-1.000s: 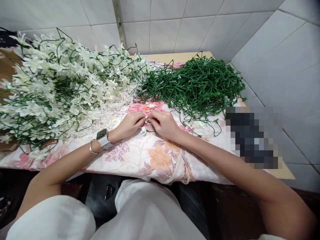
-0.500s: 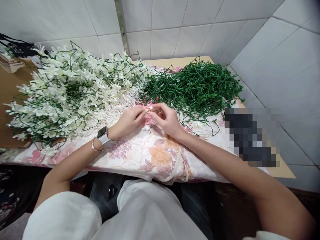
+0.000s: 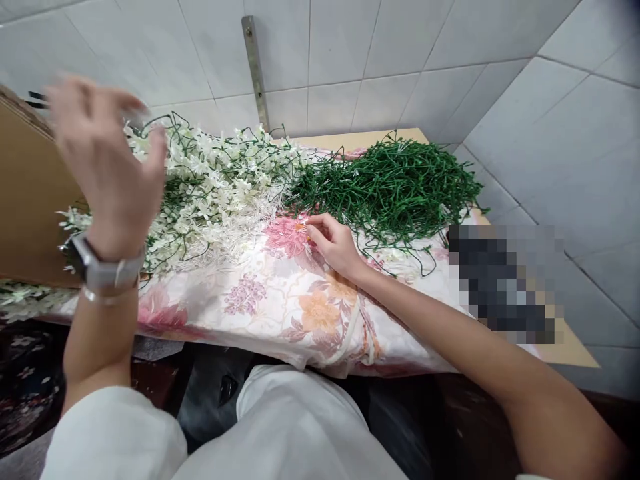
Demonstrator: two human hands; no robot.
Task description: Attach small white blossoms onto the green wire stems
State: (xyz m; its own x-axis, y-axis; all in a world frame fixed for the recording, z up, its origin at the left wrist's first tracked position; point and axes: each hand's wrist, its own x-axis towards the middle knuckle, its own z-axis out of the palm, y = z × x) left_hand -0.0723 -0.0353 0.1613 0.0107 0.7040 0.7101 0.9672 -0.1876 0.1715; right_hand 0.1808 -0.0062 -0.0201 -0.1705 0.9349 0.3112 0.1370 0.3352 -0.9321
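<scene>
My left hand (image 3: 107, 167) is raised at the left, blurred by motion. Its thumb stands apart from the fingers, and I see nothing in it. Behind it lies a heap of white artificial flowers on green stems (image 3: 215, 160). My right hand (image 3: 337, 247) stays low over the printed cloth, thumb and forefinger pinched together above a pink printed flower (image 3: 287, 237). Whatever small thing is between those fingertips is too tiny to make out. Just beyond the right hand is a pile of bare green plastic stems (image 3: 400, 190).
A cardboard box (image 3: 35, 200) stands at the left edge. White thread-like pieces (image 3: 250, 213) lie before the flowers. A floral cloth (image 3: 255, 320) covers the table, whose bare board (image 3: 570, 350) shows at the right beside a pixelated dark object (image 3: 503, 287). Tiled walls (image 3: 340, 53) border the table.
My left hand has left the right one and swung up and left, over the flower heap. The right hand remains pinched at about the same place. The view has shifted slightly.
</scene>
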